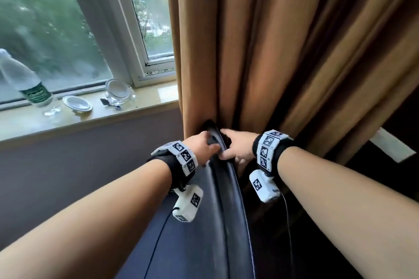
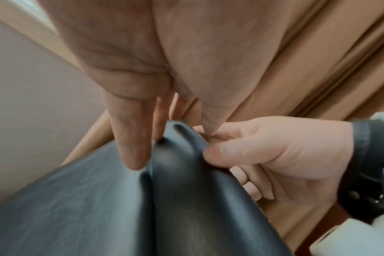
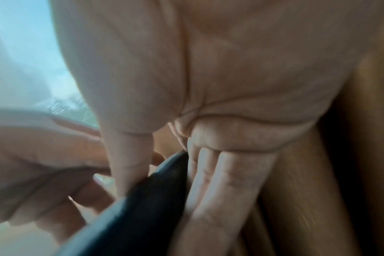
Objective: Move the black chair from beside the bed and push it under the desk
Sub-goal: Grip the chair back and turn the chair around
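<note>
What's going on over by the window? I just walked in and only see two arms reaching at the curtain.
A person is taking hold of the black chair by the top edge of its backrest, which sits against the brown curtain. The left hand and right hand grip it from either side, close together. No desk is in view, so the move looks barely begun. A water bottle stands on the windowsill.

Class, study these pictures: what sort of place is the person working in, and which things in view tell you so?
Probably a bedroom or hotel room, by a window. Clues: floor-length tan curtains, a windowsill holding a water bottle and a glass ashtray, and a black padded chair gripped by both hands. No bed or desk shows.
</note>
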### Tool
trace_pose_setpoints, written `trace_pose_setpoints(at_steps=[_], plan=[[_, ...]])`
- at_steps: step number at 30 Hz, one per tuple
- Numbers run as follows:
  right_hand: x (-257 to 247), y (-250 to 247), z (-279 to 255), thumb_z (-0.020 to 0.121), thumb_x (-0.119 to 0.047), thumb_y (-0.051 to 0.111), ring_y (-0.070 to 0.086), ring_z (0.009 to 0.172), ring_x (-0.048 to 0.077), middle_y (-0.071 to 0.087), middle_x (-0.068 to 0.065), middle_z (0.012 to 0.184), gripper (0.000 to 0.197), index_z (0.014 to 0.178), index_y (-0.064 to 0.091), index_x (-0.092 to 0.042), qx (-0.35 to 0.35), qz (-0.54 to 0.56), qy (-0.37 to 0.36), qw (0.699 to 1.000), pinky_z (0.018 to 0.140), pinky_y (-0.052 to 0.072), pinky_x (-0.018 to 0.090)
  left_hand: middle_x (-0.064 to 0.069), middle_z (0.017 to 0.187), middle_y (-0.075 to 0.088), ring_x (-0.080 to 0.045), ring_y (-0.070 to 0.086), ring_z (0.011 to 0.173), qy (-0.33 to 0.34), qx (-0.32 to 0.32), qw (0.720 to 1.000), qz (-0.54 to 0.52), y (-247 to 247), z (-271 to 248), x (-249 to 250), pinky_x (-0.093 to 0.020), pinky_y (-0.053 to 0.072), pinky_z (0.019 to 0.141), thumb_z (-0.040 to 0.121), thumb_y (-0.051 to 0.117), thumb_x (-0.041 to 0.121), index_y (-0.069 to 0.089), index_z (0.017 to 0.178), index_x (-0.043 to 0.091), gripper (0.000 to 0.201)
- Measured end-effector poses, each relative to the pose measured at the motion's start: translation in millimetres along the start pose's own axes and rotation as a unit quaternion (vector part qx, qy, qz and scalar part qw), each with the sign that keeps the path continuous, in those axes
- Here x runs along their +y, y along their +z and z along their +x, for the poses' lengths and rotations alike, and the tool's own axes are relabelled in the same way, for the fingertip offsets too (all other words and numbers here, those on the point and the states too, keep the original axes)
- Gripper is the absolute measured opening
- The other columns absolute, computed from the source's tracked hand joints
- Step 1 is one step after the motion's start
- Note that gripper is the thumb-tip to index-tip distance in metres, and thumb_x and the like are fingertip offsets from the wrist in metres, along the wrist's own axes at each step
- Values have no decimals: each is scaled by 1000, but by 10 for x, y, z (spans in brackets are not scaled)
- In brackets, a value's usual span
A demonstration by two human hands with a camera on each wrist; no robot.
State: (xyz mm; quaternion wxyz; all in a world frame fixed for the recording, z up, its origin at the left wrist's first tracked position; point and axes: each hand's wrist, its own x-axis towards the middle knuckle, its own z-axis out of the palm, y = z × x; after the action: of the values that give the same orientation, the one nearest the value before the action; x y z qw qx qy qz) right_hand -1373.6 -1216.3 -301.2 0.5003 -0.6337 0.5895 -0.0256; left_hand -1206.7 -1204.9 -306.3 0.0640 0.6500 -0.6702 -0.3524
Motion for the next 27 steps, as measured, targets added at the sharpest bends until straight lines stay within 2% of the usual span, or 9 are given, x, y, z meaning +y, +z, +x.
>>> trace_pose_setpoints(at_steps=[4,9,11,13,15,17,20,23,27], plan=[[-90,12,112,86,-27,80,63,60,18,63,8,92,111,163,1,-39,3,-118,-29,993,57,60,35,-16,120,68,-34,75,97,-50,-83,983,-154,8,-155,-91,-54,62,85,94,66,45,46,145,15,62],[-73,-48,85,82,-26,81,71,68,25,69,19,115,116,162,-1,-42,-2,-151,-25,988,62,65,39,-12,124,66,-26,74,100,-34,-127,985,-113,127,-315,-57,-45,64,84,80,79,55,47,144,9,85],[-19,-80,119,85,-28,81,73,72,25,66,13,120,111,162,3,-44,-20,-134,-29,990,66,65,40,-3,124,65,-18,74,97,-23,-131,988,-84,134,-328,-55,-36,64,82,73,86,55,44,150,16,95],[21,-137,187,89,-41,75,71,96,21,58,1,138,94,162,16,-41,-14,-191,-71,979,86,61,36,3,128,64,-15,72,104,-31,-144,984,-104,130,-329,-91,-37,63,87,72,89,48,42,154,21,99],[53,-233,282,92,-55,66,53,136,18,47,-5,157,80,160,28,-40,10,-271,-125,954,110,41,28,9,137,60,-16,68,115,-54,-155,977,-138,122,-379,-95,-41,60,95,73,91,39,36,157,24,101],[81,-324,400,93,-58,62,38,148,14,40,-8,163,73,158,34,-39,2,-295,-154,943,118,28,26,11,147,54,-17,69,115,-76,-158,973,-152,149,-462,-53,-42,58,98,75,90,35,31,159,29,104],[78,-359,655,93,-56,64,40,147,16,48,-6,158,65,151,49,-33,-37,-287,-174,941,121,27,31,3,148,56,-25,73,107,-107,-178,963,-173,150,-640,-35,-46,59,94,81,86,34,33,156,40,93],[68,-258,818,88,-56,70,59,125,17,68,-2,131,49,127,68,-26,-52,-306,-207,928,108,43,32,-6,131,68,-31,74,105,-178,-150,951,-204,261,-988,-29,-52,61,88,76,88,41,45,151,37,87],[99,-221,772,87,-57,70,64,110,15,72,-4,115,42,115,72,-27,-58,-306,-223,924,92,48,28,-3,128,64,-27,74,103,-258,-112,937,-205,513,-1325,194,-49,63,80,68,89,54,34,157,30,107]])
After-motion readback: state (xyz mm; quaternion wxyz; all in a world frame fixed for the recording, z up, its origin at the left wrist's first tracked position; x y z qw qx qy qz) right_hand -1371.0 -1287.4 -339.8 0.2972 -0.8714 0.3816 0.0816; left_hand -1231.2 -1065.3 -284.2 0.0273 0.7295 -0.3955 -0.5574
